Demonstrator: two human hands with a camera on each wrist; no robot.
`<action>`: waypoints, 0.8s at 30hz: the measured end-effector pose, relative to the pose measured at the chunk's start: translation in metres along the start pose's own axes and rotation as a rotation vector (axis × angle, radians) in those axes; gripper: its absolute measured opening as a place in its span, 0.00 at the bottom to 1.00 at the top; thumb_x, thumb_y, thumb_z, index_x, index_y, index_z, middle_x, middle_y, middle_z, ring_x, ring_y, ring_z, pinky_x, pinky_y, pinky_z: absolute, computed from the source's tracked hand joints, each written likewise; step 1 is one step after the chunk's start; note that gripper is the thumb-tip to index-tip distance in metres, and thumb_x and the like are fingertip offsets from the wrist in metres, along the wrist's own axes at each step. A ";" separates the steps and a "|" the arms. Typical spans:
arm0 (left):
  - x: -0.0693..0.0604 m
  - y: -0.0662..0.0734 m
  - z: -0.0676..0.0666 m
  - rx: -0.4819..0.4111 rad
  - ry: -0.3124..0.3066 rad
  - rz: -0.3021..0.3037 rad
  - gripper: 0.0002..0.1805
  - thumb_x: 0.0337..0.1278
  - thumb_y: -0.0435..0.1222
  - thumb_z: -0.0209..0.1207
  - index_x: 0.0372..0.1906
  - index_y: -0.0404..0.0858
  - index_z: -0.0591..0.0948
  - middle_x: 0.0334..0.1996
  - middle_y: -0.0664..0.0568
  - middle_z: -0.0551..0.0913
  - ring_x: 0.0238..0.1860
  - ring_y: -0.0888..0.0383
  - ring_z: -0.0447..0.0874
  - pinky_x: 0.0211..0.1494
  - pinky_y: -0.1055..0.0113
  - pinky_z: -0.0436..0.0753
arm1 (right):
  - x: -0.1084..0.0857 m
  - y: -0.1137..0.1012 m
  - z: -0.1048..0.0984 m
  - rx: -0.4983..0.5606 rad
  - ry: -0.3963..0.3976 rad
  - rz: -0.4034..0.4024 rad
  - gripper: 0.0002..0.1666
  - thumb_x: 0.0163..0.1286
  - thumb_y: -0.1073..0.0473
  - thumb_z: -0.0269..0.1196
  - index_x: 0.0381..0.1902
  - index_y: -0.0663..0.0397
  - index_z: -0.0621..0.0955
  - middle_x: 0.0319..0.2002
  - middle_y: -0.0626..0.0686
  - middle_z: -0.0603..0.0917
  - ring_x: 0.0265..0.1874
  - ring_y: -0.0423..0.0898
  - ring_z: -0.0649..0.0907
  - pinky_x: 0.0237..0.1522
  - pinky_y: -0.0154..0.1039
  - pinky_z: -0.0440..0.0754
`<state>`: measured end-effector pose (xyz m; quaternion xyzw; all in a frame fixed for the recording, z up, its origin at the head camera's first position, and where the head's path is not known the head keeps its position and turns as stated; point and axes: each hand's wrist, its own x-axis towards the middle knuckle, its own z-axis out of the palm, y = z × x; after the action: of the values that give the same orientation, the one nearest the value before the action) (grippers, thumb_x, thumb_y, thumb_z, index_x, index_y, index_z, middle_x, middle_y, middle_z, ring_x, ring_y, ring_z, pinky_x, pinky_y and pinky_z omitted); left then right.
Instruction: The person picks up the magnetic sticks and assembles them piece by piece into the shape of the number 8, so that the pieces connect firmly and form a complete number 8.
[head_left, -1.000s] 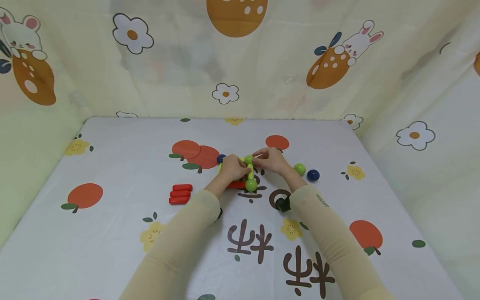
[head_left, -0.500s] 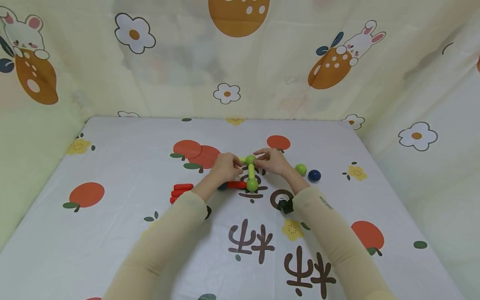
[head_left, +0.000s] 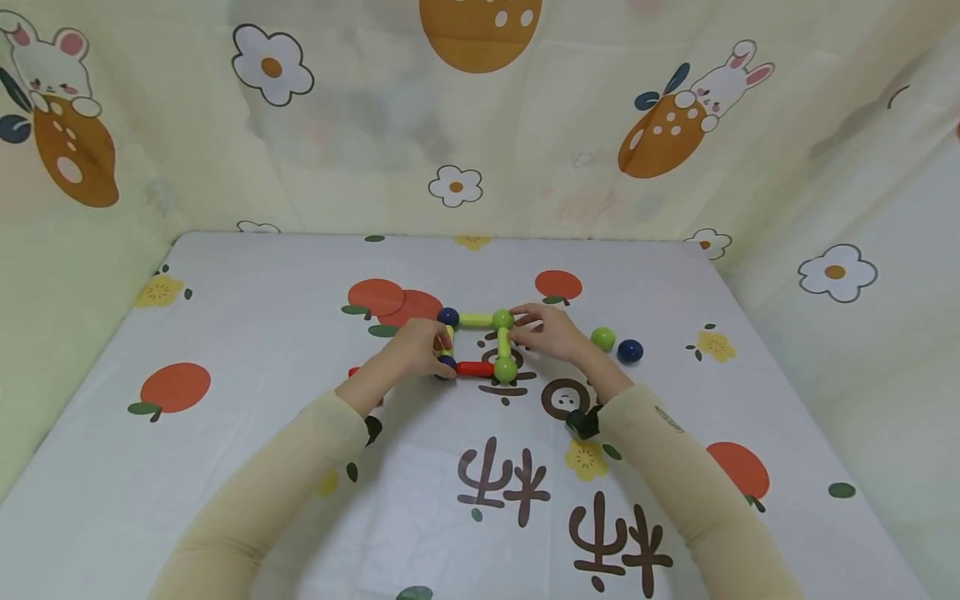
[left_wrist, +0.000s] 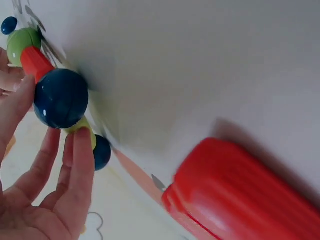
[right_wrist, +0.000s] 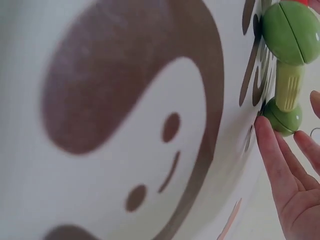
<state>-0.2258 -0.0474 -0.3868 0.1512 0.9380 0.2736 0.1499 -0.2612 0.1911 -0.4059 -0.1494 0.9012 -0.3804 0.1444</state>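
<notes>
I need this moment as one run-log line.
left hand holds near blue ball | right hand touches far green ball | apart: loose green ball, loose blue ball

The left hand has moved leftward to the nearer blue ball.

Blue ball glossy, plastic-looking; red rod smooth, shiny.

Balls and rods on patterned table
</notes>
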 end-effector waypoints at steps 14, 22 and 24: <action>-0.008 0.003 0.001 -0.030 0.047 -0.047 0.23 0.38 0.37 0.72 0.43 0.33 0.80 0.37 0.46 0.80 0.40 0.53 0.75 0.41 0.66 0.78 | -0.010 -0.005 0.003 0.000 -0.059 -0.032 0.21 0.61 0.58 0.63 0.50 0.61 0.76 0.44 0.58 0.80 0.43 0.51 0.80 0.45 0.42 0.78; -0.006 0.004 0.001 -0.019 0.056 -0.056 0.22 0.38 0.37 0.72 0.43 0.32 0.82 0.36 0.46 0.80 0.40 0.53 0.74 0.41 0.67 0.78 | -0.008 -0.001 0.003 -0.016 -0.056 -0.038 0.22 0.62 0.57 0.62 0.52 0.61 0.76 0.45 0.58 0.80 0.42 0.51 0.81 0.45 0.42 0.78; -0.005 0.005 0.001 -0.022 0.062 -0.058 0.23 0.38 0.37 0.72 0.43 0.32 0.81 0.36 0.46 0.80 0.39 0.53 0.74 0.41 0.67 0.78 | -0.007 -0.001 0.002 -0.013 -0.055 -0.038 0.23 0.62 0.57 0.62 0.53 0.62 0.76 0.46 0.59 0.80 0.43 0.51 0.81 0.45 0.42 0.77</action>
<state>-0.2198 -0.0449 -0.3845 0.1134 0.9431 0.2841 0.1302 -0.2536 0.1915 -0.4054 -0.1777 0.8964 -0.3729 0.1609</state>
